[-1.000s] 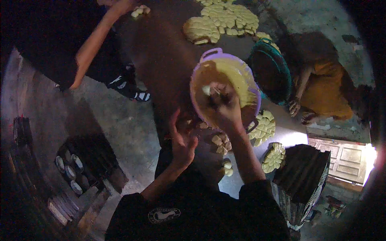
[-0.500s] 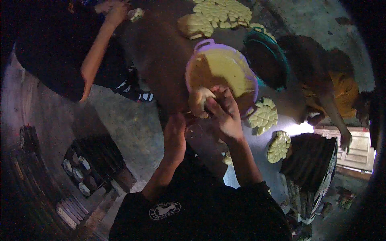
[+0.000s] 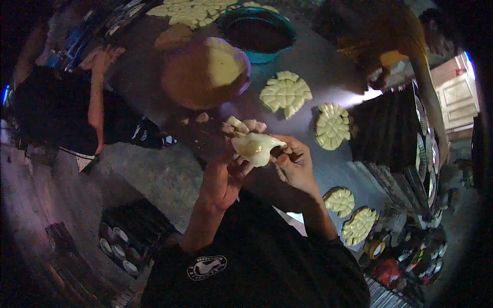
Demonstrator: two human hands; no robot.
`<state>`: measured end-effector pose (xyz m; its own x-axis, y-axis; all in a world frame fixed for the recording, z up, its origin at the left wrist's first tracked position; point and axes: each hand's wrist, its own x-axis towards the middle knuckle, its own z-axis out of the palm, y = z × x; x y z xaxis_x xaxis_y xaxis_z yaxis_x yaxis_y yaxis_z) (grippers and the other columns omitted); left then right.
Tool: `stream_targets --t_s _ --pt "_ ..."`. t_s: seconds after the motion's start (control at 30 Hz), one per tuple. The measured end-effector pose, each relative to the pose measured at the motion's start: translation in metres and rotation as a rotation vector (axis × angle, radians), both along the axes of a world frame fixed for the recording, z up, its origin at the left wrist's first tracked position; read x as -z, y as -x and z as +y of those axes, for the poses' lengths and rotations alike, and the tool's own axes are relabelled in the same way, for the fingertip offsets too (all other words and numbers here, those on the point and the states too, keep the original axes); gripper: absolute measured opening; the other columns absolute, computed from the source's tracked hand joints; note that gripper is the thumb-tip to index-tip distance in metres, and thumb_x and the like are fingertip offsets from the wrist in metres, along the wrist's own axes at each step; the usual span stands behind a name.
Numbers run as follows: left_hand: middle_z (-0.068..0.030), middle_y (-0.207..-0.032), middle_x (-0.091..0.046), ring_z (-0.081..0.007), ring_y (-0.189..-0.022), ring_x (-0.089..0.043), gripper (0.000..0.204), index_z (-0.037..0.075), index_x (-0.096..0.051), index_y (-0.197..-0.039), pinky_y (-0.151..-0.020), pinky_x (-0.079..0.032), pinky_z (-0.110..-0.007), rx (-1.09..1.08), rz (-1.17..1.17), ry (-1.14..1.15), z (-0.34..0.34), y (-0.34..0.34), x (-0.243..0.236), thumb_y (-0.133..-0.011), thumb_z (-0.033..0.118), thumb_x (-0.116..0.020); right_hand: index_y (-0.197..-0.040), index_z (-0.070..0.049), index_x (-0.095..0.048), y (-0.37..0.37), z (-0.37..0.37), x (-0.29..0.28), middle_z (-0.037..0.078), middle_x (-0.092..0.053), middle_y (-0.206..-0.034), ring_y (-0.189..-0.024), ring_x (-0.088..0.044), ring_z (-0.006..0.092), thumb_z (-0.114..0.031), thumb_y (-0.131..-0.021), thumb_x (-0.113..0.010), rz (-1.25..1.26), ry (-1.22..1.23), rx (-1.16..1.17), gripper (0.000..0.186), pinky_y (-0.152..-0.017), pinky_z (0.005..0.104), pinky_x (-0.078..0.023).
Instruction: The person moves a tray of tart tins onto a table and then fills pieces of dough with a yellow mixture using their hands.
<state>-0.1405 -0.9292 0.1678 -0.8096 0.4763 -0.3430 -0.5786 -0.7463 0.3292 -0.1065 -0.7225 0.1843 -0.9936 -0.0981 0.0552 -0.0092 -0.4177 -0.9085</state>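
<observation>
A thin pale piece of dough (image 3: 257, 146) is stretched between my two hands, with a darker patch near its middle. My left hand (image 3: 221, 184) supports it from below and on the left, its fingers partly hidden under the dough. The fingers of my right hand (image 3: 297, 165) pinch its drawn-out right edge. Just beyond the dough, several beige-pink chunks (image 3: 246, 125) lie on the dark table. A smaller lump (image 3: 203, 117) sits to their left.
A purple-rimmed basin (image 3: 248, 77) and a teal basin (image 3: 284, 50) stand farther back. Segmented dough rounds (image 3: 285, 94) lie along the right, with many dough pieces (image 3: 197, 11) at the back. Co-workers occupy both sides; stacked dark trays (image 3: 382, 126) stand at right.
The view has shifted, so the basins now appear farther left and up. The dough, bunched up before in my right hand's fingers, is now spread out flat between both hands.
</observation>
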Motion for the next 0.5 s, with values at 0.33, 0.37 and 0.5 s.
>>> stream_targets --t_s 0.33,0.37,0.5 --pt "-0.0075 -0.144 -0.054 -0.0178 -0.122 -0.058 0.032 -0.001 -0.069 -0.121 -0.097 -0.052 -0.030 -0.044 0.914 0.680 0.076 -0.079 -0.040 -0.091 0.005 -0.074 -0.113 0.001 -0.069 -0.105 0.038 -0.043 0.021 -0.058 -0.138 -0.110 -0.069 0.0331 0.005 -0.088 -0.070 0.470 -0.868 0.477 0.026 -0.095 0.0377 -0.054" --pt "-0.0071 -0.142 -0.055 -0.0167 -0.118 -0.060 0.029 0.000 -0.070 -0.119 -0.095 -0.052 -0.029 -0.016 0.907 0.696 0.080 -0.085 -0.040 -0.091 0.006 -0.074 -0.105 0.001 -0.070 -0.112 0.043 -0.043 0.021 -0.062 -0.135 -0.103 -0.072 0.0316 0.004 -0.089 -0.070 0.456 -0.821 0.495 0.016 -0.091 0.0373 -0.056" --pt "-0.0067 -0.127 -0.066 -0.0124 -0.106 -0.063 0.020 0.000 -0.074 -0.110 -0.087 -0.051 -0.027 -0.062 0.947 0.754 0.096 -0.100 -0.027 -0.092 0.009 -0.074 -0.103 0.001 -0.073 -0.139 0.041 -0.022 0.019 -0.068 -0.125 -0.109 -0.070 0.0322 0.002 -0.084 -0.074 0.113 -0.463 0.569 0.019 -0.093 0.0358 -0.055"
